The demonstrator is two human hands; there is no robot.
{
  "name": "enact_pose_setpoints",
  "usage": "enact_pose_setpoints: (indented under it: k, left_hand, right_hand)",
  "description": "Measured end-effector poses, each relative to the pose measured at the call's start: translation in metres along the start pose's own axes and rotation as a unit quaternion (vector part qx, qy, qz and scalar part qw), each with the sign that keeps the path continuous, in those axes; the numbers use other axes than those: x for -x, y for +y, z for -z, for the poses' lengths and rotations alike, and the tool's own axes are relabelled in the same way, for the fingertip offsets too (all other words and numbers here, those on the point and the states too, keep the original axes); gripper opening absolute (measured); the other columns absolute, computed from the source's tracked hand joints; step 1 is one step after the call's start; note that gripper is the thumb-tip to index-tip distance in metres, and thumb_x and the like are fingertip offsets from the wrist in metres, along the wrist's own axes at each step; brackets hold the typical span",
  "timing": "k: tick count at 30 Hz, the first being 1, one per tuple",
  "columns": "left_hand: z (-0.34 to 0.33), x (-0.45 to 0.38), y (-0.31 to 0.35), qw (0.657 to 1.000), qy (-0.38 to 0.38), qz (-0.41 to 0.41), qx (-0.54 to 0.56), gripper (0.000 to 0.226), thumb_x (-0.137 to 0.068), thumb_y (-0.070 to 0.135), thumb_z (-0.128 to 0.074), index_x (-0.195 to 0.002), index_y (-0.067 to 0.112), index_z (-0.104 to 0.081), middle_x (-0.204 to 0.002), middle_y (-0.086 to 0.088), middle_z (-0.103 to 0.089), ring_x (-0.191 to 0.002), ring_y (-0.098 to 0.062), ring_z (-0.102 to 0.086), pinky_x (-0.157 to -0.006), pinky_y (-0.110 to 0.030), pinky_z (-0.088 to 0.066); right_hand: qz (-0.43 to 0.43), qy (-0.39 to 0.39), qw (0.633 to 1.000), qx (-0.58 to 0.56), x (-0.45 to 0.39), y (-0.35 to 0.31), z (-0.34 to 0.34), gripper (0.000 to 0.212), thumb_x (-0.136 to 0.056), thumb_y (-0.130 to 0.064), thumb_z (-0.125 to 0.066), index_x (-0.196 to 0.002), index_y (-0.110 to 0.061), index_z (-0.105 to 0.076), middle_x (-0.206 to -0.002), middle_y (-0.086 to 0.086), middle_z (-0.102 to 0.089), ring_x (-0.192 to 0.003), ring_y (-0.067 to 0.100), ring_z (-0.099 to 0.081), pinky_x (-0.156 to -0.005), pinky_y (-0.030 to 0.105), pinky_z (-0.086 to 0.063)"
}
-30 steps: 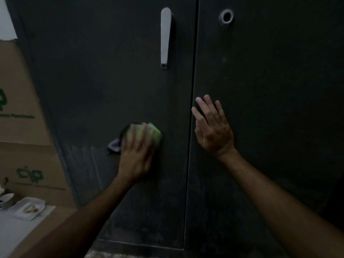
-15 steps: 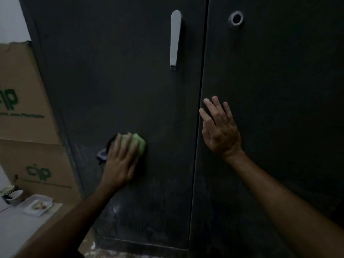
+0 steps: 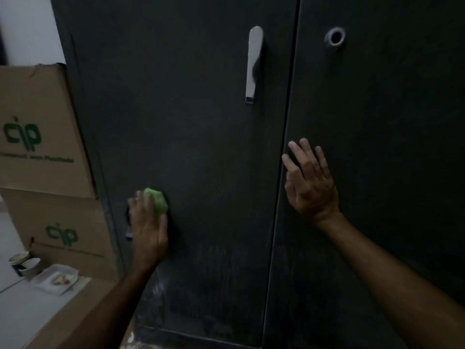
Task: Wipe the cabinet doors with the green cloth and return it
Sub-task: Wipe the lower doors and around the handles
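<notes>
Two dark cabinet doors fill the view, the left door (image 3: 191, 152) and the right door (image 3: 392, 137). My left hand (image 3: 148, 227) presses the bunched green cloth (image 3: 157, 203) flat against the lower left part of the left door, near its left edge. The cloth shows past my fingertips. My right hand (image 3: 310, 182) lies flat with straight fingers on the right door, just right of the gap between the doors. A silver handle (image 3: 253, 64) hangs on the left door above. A round keyhole (image 3: 335, 37) sits high on the right door.
Two stacked cardboard boxes (image 3: 40, 137) with green print stand left of the cabinet. Below them a white surface (image 3: 22, 306) carries small bowls (image 3: 25, 264) and a white tray (image 3: 56, 278). Streaks show on the lower left door.
My left hand has slid the green cloth leftward across the left door towards its left edge. My right hand has stayed flat on the right door.
</notes>
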State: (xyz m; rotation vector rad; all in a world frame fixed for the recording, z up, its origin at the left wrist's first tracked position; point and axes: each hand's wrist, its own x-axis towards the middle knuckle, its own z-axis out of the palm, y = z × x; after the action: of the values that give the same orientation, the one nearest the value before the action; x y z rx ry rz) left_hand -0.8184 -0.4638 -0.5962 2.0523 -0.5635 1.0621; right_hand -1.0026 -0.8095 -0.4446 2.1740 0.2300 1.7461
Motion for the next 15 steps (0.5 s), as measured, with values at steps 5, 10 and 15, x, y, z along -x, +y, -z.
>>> enact_pose_setpoints:
  k: [5,10,15]
  left_hand:
    - [0.031,-0.082,-0.033,0.970,0.081,0.229,-0.029,0.058,-0.115,0.021,-0.008,-0.160,-0.015,-0.010,-0.168,-0.037,0.002,-0.159,-0.051,-0.001,-0.128,-0.038,0.019]
    - [-0.006,0.000,0.022,0.989,0.045,0.134,0.049,0.067,-0.108,0.026,-0.036,-0.165,-0.003,-0.014,-0.173,-0.024,-0.006,-0.158,-0.030,0.002,-0.130,-0.046,0.000]
    - [0.023,-0.048,-0.040,0.934,0.107,0.332,0.082,0.059,-0.114,0.024,-0.029,-0.165,-0.001,-0.015,-0.173,-0.024,-0.014,-0.161,-0.038,-0.016,-0.131,-0.041,-0.009]
  right_hand:
    - [0.001,0.003,1.000,0.004,0.000,-0.001,-0.002,0.042,-0.102,-0.014,-0.047,-0.142,-0.003,-0.053,-0.159,0.019,-0.039,-0.154,0.034,-0.026,-0.125,0.055,-0.020]
    - [0.006,0.010,1.000,0.002,0.002,0.003,-0.006,0.041,-0.103,-0.016,-0.045,-0.142,-0.004,-0.052,-0.159,0.019,-0.038,-0.154,0.035,-0.026,-0.125,0.055,-0.020]
    - [0.007,0.013,1.000,0.006,0.002,0.003,-0.008,0.042,-0.102,-0.015,-0.047,-0.142,-0.004,-0.052,-0.160,0.018,-0.037,-0.154,0.035,-0.027,-0.125,0.055,-0.021]
